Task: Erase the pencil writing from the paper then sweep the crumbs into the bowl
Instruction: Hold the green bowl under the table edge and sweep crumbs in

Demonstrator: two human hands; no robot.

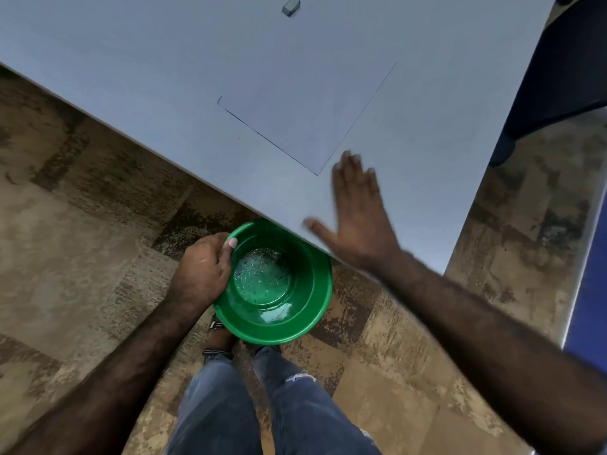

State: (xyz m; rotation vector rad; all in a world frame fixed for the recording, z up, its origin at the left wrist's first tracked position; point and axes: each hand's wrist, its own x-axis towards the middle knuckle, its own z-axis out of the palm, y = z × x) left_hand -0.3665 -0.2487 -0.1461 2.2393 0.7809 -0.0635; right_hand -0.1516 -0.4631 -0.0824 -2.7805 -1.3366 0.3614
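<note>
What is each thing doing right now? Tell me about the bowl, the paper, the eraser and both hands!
Bowl: held below the table edge, upright, crumbs lying inside.
Paper: flat on the table, no writing visible.
Eraser: lying alone at the far side of the table, untouched.
Left hand: gripping the bowl's rim, thumb inside.
Right hand: open, fingers straight, flat on the table near the edge above the bowl.

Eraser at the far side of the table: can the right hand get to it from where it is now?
Probably yes. The right hand lies flat and holds nothing, near the table edge, and only the flat paper lies between it and the eraser. It is a long stretch, so leaning forward may be needed.
</note>
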